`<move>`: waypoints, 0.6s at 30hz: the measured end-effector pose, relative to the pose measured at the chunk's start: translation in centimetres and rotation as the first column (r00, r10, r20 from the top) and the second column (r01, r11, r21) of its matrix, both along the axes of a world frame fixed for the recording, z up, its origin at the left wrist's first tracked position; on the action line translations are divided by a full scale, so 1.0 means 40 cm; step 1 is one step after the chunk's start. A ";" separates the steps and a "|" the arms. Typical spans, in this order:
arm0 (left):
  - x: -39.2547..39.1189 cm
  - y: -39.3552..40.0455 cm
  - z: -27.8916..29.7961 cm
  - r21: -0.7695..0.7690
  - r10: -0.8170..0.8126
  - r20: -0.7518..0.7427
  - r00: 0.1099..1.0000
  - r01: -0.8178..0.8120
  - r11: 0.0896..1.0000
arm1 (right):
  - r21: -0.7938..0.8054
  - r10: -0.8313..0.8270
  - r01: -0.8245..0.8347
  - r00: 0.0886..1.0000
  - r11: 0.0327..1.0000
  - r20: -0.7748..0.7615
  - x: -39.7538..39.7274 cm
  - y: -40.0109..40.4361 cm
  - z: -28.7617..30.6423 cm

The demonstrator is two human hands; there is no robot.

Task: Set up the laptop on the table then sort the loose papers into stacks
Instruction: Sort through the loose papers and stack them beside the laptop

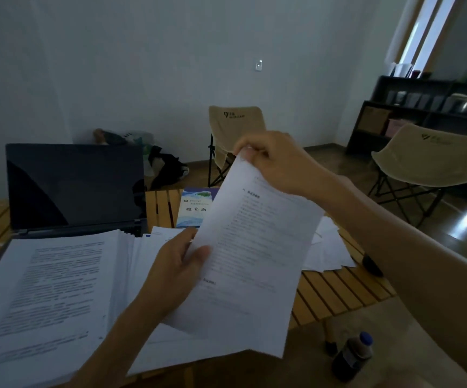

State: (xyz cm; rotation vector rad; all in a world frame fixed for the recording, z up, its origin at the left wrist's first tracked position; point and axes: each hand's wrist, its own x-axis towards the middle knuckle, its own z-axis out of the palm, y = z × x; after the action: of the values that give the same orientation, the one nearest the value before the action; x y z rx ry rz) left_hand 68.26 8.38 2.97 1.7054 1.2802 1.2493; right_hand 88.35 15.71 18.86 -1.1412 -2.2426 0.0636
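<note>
Here both hands pinch one sheet [254, 247], left hand [176, 273] low, right hand [277, 161] at top.

wall [142, 65]: plain, dim | camp chairs [235, 130]: two, beige | shelf unit [428, 107]: dark | floor [456, 219]: glossy

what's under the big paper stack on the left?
The big paper stack lies over the base of the open laptop; only its dark screen and hinge strip show. The keyboard is covered. The slatted table shows alongside.

white papers [251, 247], black laptop [72, 186], beige chairs [235, 127]
</note>
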 end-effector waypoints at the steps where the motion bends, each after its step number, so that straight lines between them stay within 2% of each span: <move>1: -0.002 -0.002 -0.005 -0.018 0.004 0.022 1.000 -0.004 1.000 | -0.066 -0.001 0.000 1.000 0.998 -0.018 0.002 0.005 -0.006; 3: -0.008 -0.007 -0.006 -0.030 -0.005 0.125 0.992 0.009 1.000 | -0.165 -0.037 0.032 0.999 0.986 -0.029 0.030 0.014 -0.007; 5: -0.020 -0.009 0.002 -0.036 -0.002 0.212 0.977 0.010 0.999 | -0.191 -0.174 0.154 0.980 0.969 -0.093 0.069 0.014 -0.018; 7: -0.031 -0.001 0.000 -0.022 0.000 0.245 0.969 0.006 1.000 | -0.234 -0.254 0.177 0.898 0.956 -0.358 0.101 0.010 -0.062; 9: -0.034 0.007 -0.005 0.001 -0.003 0.249 0.969 0.003 1.000 | -0.390 -0.252 0.013 0.784 0.921 -0.567 0.119 0.007 -0.129; 11: -0.029 0.016 -0.011 0.019 0.013 0.233 0.972 -0.018 1.000 | -0.526 -0.241 -0.181 0.735 0.831 -0.633 0.125 0.006 -0.197; 12: -0.026 0.023 -0.019 0.027 0.020 0.220 0.975 -0.026 0.999 | -0.536 -0.233 -0.224 0.719 0.814 -0.655 0.122 0.005 -0.221; 16: -0.030 0.049 -0.054 0.003 0.101 0.110 0.989 -0.102 0.995 | -0.433 -0.199 -0.222 0.649 0.874 -0.734 0.080 0.001 -0.249; 18: -0.035 0.050 -0.058 0.001 0.130 0.122 0.984 -0.131 0.991 | -0.383 -0.162 -0.253 0.609 0.888 -0.777 0.061 0.000 -0.246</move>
State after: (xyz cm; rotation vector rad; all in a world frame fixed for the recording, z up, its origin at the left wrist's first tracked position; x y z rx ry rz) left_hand 66.88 10.39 0.64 1.5464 1.3320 1.4142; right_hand 90.78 15.70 9.01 -0.9814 -1.4365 0.9958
